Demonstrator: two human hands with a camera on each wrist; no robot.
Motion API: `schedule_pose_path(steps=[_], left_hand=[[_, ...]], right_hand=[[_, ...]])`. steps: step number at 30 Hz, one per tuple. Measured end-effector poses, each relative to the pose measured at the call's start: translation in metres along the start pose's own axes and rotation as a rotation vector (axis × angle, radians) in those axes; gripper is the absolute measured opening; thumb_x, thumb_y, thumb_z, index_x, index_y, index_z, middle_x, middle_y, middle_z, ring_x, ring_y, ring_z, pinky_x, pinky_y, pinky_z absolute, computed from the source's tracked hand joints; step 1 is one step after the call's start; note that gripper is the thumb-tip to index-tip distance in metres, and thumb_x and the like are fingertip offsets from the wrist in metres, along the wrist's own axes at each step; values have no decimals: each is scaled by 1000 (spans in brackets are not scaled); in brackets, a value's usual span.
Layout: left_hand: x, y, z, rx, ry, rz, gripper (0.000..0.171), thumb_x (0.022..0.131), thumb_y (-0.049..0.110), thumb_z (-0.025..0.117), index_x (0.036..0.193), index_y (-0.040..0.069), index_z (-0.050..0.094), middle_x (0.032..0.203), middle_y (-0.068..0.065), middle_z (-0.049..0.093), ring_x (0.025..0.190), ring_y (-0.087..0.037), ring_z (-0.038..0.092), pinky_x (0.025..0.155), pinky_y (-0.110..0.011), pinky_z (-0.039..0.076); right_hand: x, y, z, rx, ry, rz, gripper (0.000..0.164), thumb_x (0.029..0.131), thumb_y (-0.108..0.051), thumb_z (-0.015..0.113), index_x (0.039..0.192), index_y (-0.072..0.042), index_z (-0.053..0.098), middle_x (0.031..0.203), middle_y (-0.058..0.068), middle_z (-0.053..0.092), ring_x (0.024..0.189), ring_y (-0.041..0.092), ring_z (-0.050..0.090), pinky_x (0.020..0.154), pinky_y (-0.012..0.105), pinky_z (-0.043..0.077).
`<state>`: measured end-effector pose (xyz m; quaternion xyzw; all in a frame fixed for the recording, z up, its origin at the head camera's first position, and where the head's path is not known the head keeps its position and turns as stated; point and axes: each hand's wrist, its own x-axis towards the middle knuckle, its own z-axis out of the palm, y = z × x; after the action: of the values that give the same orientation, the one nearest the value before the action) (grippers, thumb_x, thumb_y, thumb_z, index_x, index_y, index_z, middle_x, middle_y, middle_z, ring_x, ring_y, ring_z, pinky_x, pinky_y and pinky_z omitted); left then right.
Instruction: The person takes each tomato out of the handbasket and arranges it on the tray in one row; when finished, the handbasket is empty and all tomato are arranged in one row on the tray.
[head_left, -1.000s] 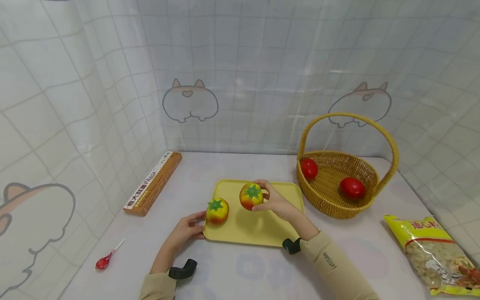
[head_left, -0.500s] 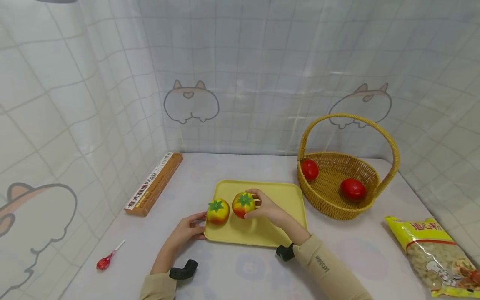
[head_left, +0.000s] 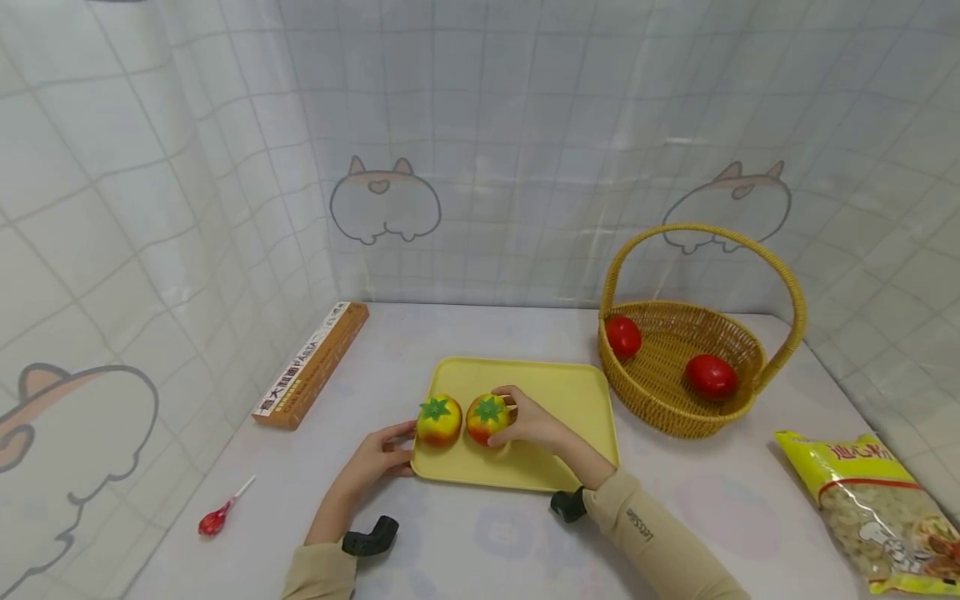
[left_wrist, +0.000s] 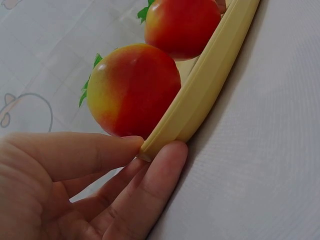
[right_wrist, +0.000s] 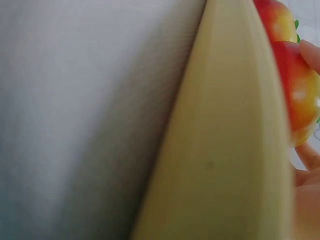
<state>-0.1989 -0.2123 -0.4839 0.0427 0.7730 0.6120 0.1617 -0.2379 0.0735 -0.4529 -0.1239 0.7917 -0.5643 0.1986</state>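
Note:
My left hand (head_left: 375, 458) pinches the left rim of a yellow tray (head_left: 558, 400); in the left wrist view the fingers (left_wrist: 165, 167) close on its edge (left_wrist: 210, 80). Just inside that rim sits a yellow-red tomato (head_left: 439, 427) with green star-shaped leaves. Beside it on the tray is a second tomato (head_left: 486, 423), gripped from its right side by my right hand (head_left: 536, 425). A narrow gap separates the two in the head view. The right wrist view shows only part of that hand (right_wrist: 307, 187), with the tray's side (right_wrist: 230, 135) filling the middle.
A wicker basket (head_left: 652, 408) with a tall handle and two red fruits (head_left: 711, 377) stands at the back right. At the left lie a pasta box (head_left: 311, 367) and a red lollipop (head_left: 213, 522). A yellow-ended food bag (head_left: 862, 508) lies at the right edge.
My right hand has moved left and down with its tomato, bringing it beside the other one on the tray. The left hand has stayed at the rim.

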Motion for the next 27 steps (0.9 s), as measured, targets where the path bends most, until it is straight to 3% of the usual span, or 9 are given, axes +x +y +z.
schedule_pose_path(steps=[19,27], left_hand=[[-1,3,1,-9,4,-23,57,84,3,61,137,-5,39,133,-27,43,75,-18,59,69,-30,56],[-1,3,0,-9,-4,-13,58,84,3,61,136,-6,38,133,-28,43,76,-19,61,70,-30,56]], right_hand=[[-2,-3,0,-17,-51,-15,84,71,-12,79,141,-13,32,135,16,38,120,32,39,102,45,35],[-10,-19,-14,-39,-20,-23,86,71,-12,78,142,-14,30,141,20,32,128,40,31,100,51,37]])
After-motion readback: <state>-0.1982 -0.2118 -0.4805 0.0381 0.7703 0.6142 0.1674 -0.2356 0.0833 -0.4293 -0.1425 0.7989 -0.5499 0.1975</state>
